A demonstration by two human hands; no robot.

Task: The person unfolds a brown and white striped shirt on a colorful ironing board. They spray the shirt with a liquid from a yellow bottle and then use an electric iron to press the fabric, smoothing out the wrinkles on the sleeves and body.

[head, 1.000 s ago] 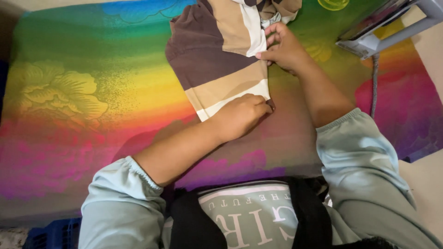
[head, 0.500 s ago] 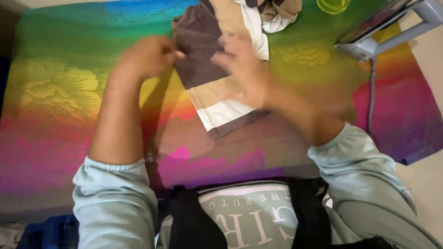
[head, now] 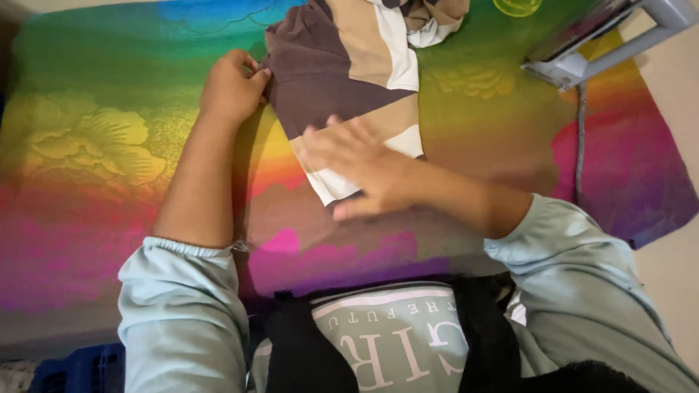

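A folded garment of soft cloth in brown, tan and white blocks [head: 349, 94] lay on a rainbow-coloured blanket with embossed flower patterns [head: 95, 145], toward the far middle of that blanket. The left hand [head: 231, 89] was at the garment's left edge, its grip clenched on the brown cloth there, with the fingers curled in and the thumb against the fabric. The right hand [head: 360, 169] lay flat and released, palm down, fingers spread across the near end of the garment where the tan and white bands met; it pressed on the cloth rather than grasping it. Both forearms were bare, with pale blue-grey sleeves [head: 182, 306] pushed up to the elbows.

Beyond the garment, at the far edge of the view, a crumpled heap of tan and white cloth [head: 437, 18] touched its upper end. To the right, a grey metal frame [head: 611, 44] stood on the blanket's corner, well apart from both hands, and a grey cord [head: 580, 138] ran down from it across the blanket.
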